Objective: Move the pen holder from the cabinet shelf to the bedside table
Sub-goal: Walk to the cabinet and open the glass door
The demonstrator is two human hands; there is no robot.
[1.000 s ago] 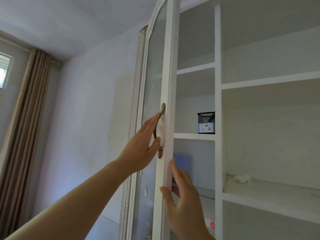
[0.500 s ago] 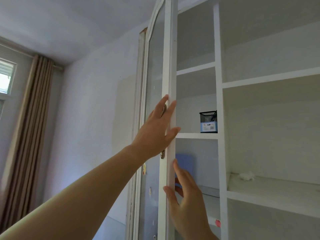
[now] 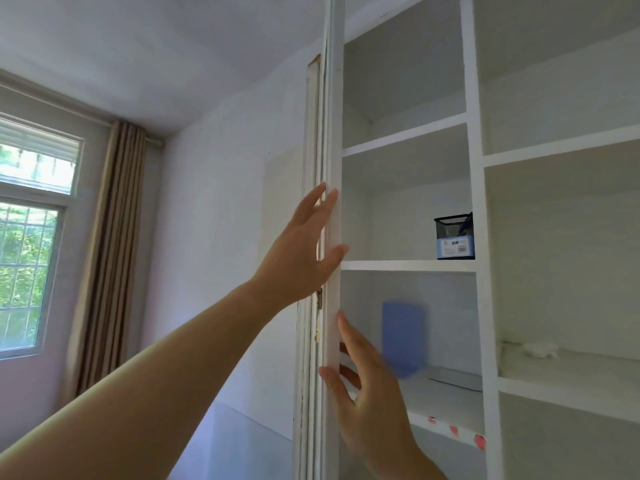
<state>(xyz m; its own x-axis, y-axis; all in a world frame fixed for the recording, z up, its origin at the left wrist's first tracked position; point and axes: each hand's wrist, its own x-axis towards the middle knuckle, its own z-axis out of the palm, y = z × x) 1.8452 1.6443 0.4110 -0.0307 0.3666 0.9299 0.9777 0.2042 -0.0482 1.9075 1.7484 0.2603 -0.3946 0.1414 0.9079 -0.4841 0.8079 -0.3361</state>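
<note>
A black mesh pen holder with a blue label stands on a white cabinet shelf, tight against the upright divider on its right. The cabinet door is swung wide and I see it edge-on. My left hand lies flat against the door's outer face, fingers spread, at the height of that shelf. My right hand rests lower on the door's edge, fingers apart, holding nothing. Both hands are well left of the pen holder.
A blue flat object leans at the back of the shelf below. A white crumpled wad lies on the right-hand shelf. A window and brown curtain are at the left wall.
My left hand let go of the door handle and now presses flat on the door. The door has swung further open, showing more of the shelves. My right hand stays on the edge.
</note>
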